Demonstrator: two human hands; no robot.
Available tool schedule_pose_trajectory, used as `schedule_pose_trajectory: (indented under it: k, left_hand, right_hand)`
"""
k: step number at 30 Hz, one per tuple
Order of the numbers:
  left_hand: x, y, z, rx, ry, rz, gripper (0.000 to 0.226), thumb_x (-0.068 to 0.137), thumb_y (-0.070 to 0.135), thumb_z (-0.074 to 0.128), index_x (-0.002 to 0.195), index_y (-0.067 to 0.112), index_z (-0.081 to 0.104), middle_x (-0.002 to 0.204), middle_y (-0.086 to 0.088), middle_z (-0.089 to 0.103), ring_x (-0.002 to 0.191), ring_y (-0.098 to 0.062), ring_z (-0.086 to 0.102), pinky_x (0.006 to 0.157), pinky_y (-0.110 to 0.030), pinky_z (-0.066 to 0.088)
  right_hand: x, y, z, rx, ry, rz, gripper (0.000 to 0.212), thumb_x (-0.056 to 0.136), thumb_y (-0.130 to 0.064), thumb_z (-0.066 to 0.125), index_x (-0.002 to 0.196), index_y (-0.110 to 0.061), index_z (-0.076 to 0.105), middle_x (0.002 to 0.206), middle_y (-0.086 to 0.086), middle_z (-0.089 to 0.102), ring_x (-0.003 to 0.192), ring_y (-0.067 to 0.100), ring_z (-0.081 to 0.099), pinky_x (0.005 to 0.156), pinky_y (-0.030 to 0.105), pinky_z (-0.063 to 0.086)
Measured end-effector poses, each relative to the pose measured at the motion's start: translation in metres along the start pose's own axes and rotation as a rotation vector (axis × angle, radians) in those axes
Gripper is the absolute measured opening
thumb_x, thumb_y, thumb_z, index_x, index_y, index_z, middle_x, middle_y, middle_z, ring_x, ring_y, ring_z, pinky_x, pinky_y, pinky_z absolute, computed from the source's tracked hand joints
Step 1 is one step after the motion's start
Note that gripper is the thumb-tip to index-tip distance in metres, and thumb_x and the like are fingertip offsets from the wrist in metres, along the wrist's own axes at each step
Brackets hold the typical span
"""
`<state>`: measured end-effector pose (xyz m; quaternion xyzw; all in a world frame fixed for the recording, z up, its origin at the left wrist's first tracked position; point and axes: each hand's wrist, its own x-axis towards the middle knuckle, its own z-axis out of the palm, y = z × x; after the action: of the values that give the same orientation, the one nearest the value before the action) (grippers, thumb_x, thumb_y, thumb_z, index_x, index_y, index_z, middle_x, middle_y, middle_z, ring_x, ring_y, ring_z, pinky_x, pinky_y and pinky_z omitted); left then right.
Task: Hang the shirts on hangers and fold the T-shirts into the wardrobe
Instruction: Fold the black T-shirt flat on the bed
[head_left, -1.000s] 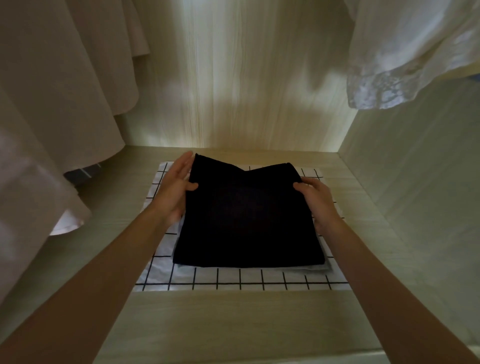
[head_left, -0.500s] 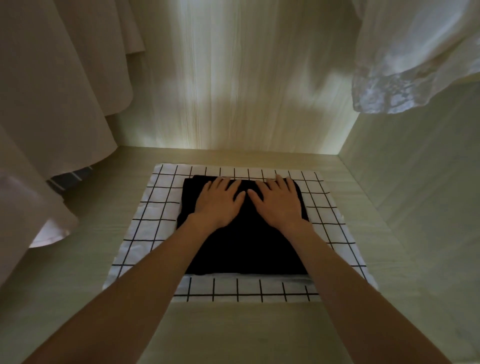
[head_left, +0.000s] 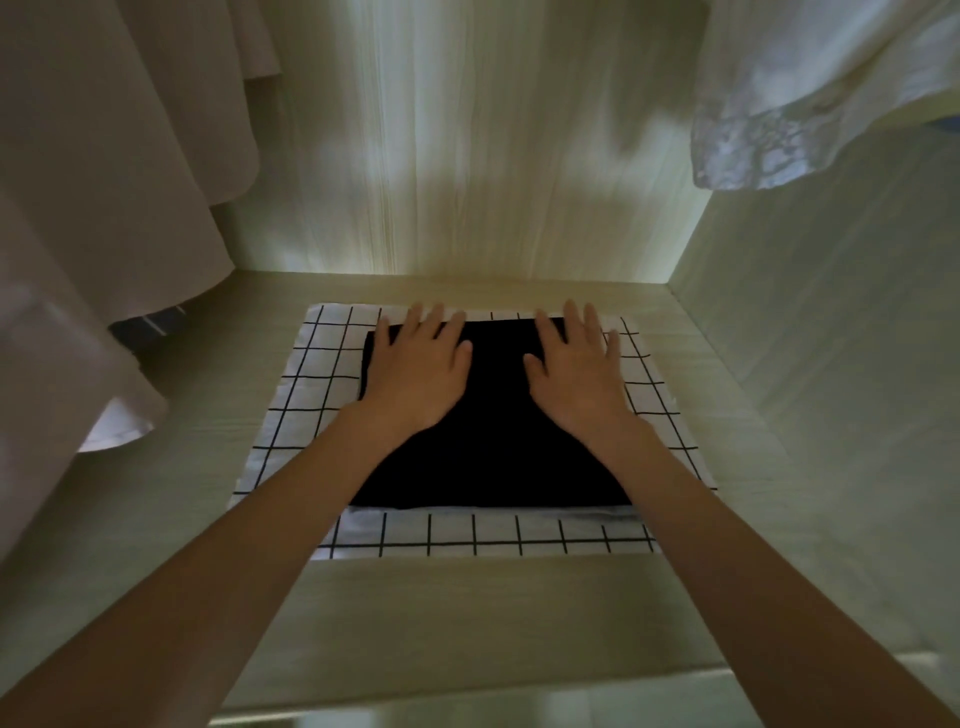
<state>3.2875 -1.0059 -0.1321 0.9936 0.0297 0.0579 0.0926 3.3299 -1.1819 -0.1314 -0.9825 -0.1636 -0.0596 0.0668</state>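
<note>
- Head view: folded black T-shirt (head_left: 493, 441) sits on a checked folded piece (head_left: 322, 395) on the wardrobe shelf (head_left: 441, 623).
- Left hand (head_left: 415, 374) and right hand (head_left: 576, 379): both flat, fingers spread, pressing its far corners.
- Risk: dragging the palms back could ruck up the fold.

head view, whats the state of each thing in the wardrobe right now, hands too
black T-shirt: folded, lying flat on the grid-pattern garment
grid-pattern garment: folded flat on the wardrobe shelf
left hand: open, fingers spread, pressing on the black T-shirt
right hand: open, fingers spread, pressing on the black T-shirt
pale garments: hanging at left
lace-edged white garment: hanging at upper right
</note>
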Motion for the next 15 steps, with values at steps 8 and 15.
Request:
schedule_pose_trajectory:
  k: [8, 15]
  left_hand:
    - [-0.035, -0.015, 0.043, 0.084, -0.113, 0.041, 0.056, 0.103, 0.051, 0.011, 0.156, 0.035, 0.001, 0.165, 0.0, -0.001, 0.151, -0.021, -0.001, 0.121, -0.043, 0.005]
    - [-0.047, -0.064, 0.035, -0.076, -0.075, -0.137, 0.053, 0.105, 0.039, 0.016, 0.155, 0.022, 0.02, 0.163, -0.004, 0.014, 0.15, -0.027, 0.01, 0.118, -0.052, 0.019]
  right_hand:
    - [-0.055, 0.006, 0.043, -0.054, -0.098, -0.026, 0.076, 0.09, -0.067, -0.008, 0.157, -0.032, 0.003, 0.166, 0.0, -0.003, 0.152, 0.019, -0.009, 0.122, 0.045, -0.004]
    - [-0.072, 0.044, 0.037, 0.12, -0.164, 0.124, 0.06, 0.105, -0.048, 0.012, 0.157, -0.024, -0.006, 0.166, 0.006, -0.006, 0.151, 0.023, -0.014, 0.122, 0.044, -0.003]
